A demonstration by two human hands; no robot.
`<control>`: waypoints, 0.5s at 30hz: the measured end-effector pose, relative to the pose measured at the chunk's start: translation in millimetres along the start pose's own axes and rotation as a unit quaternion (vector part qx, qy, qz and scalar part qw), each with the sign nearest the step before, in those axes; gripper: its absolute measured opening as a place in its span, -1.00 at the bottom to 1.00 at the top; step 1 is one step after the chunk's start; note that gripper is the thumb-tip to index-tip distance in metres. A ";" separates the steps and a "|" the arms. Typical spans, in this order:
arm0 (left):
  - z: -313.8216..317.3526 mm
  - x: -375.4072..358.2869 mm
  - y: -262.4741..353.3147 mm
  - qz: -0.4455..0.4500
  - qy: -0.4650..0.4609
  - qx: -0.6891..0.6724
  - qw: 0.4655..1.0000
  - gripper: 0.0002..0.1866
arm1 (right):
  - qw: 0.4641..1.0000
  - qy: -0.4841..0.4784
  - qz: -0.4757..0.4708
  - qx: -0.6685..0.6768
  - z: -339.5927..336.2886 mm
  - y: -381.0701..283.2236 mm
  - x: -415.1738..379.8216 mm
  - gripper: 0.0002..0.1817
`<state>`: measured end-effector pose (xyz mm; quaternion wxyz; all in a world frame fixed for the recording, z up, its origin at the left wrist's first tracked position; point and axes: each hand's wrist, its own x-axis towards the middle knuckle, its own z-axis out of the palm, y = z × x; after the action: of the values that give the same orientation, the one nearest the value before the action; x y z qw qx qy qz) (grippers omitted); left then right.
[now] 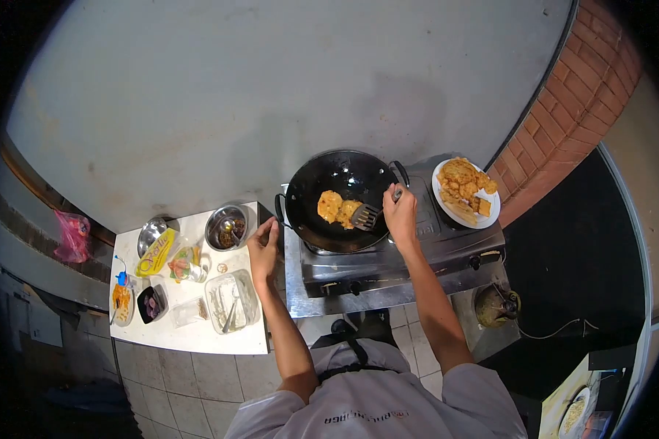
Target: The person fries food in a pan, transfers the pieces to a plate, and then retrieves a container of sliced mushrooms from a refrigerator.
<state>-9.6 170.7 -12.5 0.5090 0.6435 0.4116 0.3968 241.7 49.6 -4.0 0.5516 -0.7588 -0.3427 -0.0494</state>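
Observation:
A black wok (307, 219) sits on the left part of a steel gas stove (417, 263). Two orange-brown fried pieces (331, 206) lie together near its middle. My right hand (400, 212) is closed round the handle of a slotted spatula (365, 217), whose head touches the right-hand piece. By the wok's left handle (280, 209) is my left hand (264, 245), its fingers drawn together at the handle's lower end. To the right of the wok, a white plate (445, 208) holds golden fried food (461, 183).
The white table (234, 342) at left bears a metal bowl of sauce (216, 219), a yellow packet (155, 254), a plastic tub with white contents (223, 300) and a small black bowl (151, 304). A brick column (571, 110) rises at right. A gas cylinder (493, 307) stands below the stove.

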 end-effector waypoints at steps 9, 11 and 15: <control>9.2 1.8 4.6 0.005 0.024 -0.029 0.999 -0.66 | 1.000 0.001 0.009 0.008 -4.0 -3.5 -1.4 -0.71; 14.5 2.0 7.0 0.004 0.043 -0.036 0.998 -0.66 | 1.000 -0.004 0.008 0.001 -6.9 -6.9 -1.0 -0.70; 28.0 3.6 7.9 0.001 0.062 -0.059 0.996 -0.67 | 0.997 0.027 0.037 0.069 -10.5 -15.8 3.5 -0.68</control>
<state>18.7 163.7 -9.1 0.5199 0.5866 0.4175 0.4597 238.4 44.5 14.3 0.6131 -0.7294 -0.3023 -0.0258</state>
